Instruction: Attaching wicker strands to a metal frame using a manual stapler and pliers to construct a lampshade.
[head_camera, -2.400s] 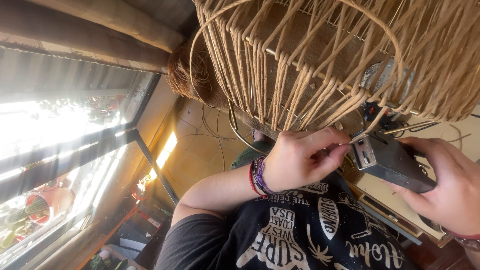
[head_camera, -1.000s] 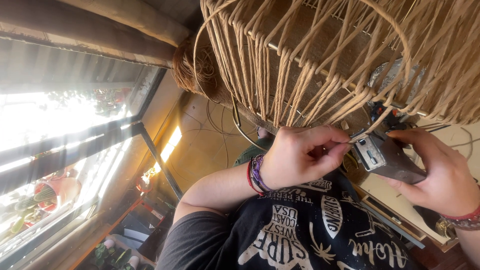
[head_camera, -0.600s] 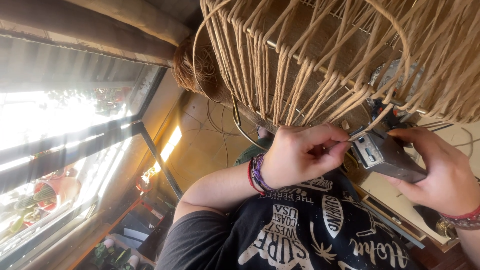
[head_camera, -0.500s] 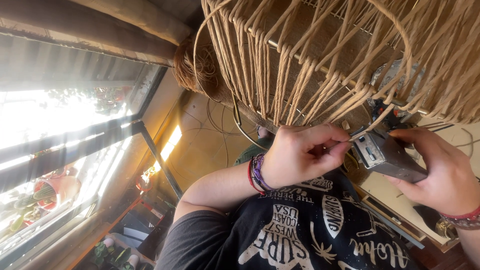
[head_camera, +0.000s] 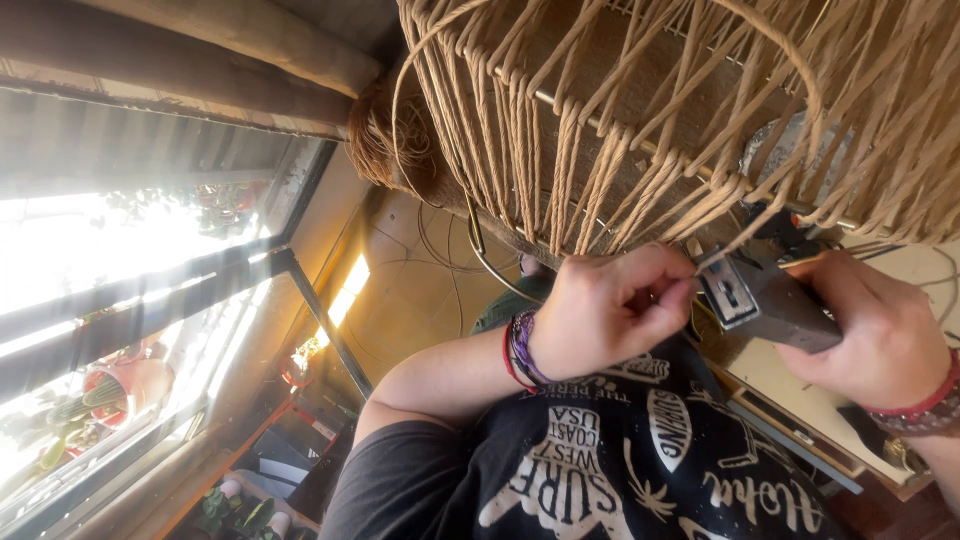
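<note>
A frame wrapped in tan cord strands (head_camera: 640, 130) hangs over my lap, the strands running down to a metal wire rim (head_camera: 600, 110). My left hand (head_camera: 610, 310), with red and purple bracelets on the wrist, pinches the end of one cord strand (head_camera: 745, 235) right at the tip of a grey hand tool (head_camera: 765, 300). My right hand (head_camera: 880, 340), with a beaded band on its wrist, grips that tool from the right. The tool's tip touches the lower edge of the strands. My black printed shirt (head_camera: 640, 460) fills the bottom of the view.
A coil of tan cord (head_camera: 385, 140) sits behind the frame. A bare wire ring (head_camera: 480, 250) hangs below it. A light board with dark edges (head_camera: 800, 390) lies under my right hand. A bright window (head_camera: 130, 280) and a red plant pot (head_camera: 125, 385) are at left.
Both hands keep the same hold on cord and tool. My right hand and the tool have shifted slightly; the view has drifted a little.
</note>
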